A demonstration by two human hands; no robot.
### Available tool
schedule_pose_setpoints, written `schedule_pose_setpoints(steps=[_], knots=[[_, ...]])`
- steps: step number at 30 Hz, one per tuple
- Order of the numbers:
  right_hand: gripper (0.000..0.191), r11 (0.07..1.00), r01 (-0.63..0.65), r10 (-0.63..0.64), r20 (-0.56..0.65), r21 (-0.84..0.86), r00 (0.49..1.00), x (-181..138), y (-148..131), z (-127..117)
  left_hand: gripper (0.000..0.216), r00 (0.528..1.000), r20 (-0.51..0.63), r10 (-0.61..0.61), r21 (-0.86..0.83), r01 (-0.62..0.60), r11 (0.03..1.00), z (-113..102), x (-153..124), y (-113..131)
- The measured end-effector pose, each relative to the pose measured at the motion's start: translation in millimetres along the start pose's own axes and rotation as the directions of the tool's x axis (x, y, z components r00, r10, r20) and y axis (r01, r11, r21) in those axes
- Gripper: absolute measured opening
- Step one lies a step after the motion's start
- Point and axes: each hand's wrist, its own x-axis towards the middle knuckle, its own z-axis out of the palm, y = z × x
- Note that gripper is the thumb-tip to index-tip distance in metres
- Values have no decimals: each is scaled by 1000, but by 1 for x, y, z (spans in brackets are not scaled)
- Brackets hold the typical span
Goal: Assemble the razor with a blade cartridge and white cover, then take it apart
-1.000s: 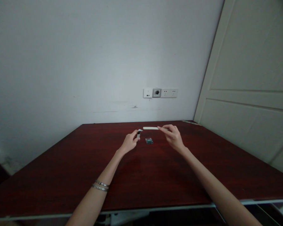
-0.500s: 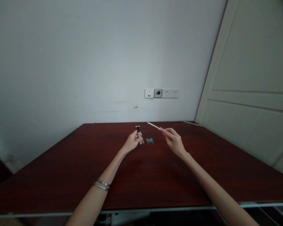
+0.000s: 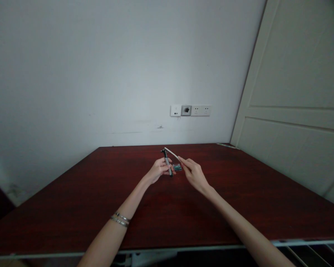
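Note:
My left hand (image 3: 157, 171) is closed round the grey and black handle of a razor (image 3: 167, 163), its head up and tilted slightly left. In my right hand (image 3: 194, 173) I grip a slim white toothbrush (image 3: 172, 152) that slants up and left. The toothbrush's far end is at the razor's head; whether they touch I cannot tell. On the table between my hands lies a small clear case (image 3: 177, 167) with something green in it, partly behind my fingers.
The dark red table (image 3: 100, 196) runs back to a white wall with a row of sockets (image 3: 190, 110). A pale panelled door (image 3: 295, 111) stands along the right side. A thin flat strip (image 3: 227, 145) lies at the back right corner.
My right hand has moved left, bringing the toothbrush's end from the right over to the razor's head. The razor has tilted further left and its lower end has shifted right and down.

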Motion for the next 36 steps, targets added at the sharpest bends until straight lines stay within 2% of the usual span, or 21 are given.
schedule_pose_setpoints(steps=[3,7,12,16,20,25,29,34,36], knots=[[35,1000,19,-19,-11,18,1000,0,-3,-1,32,1000,-6,-10,19,10,1000,0,-1,0],[36,999,-33,31,-35,-42,999,1,0,-1,31,1000,1,-23,39,23,999,-1,-1,0],[39,991,9,2,79,-133,997,-1,0,-2,31,999,-25,-27,70,29,997,-3,-1,0],[38,983,-50,49,-15,-179,999,1,2,-5,29,999,-26,-20,75,22,997,-3,0,1],[38,984,23,-15,46,-175,999,3,9,-8,28,1000,-18,-16,79,18,997,-3,-1,1],[38,972,7,-7,0,-235,1000,4,13,-11,28,1000,-19,-25,108,27,994,-4,-1,0],[40,955,83,-62,82,-286,995,3,12,-13,26,999,-15,-30,141,32,989,-5,-2,0],[42,942,53,-37,53,-332,998,3,11,-15,26,1000,-5,-24,149,25,989,-5,-2,1],[42,943,99,-70,103,-317,992,2,11,-15,26,1000,-6,-26,154,27,988,-6,-2,0]])
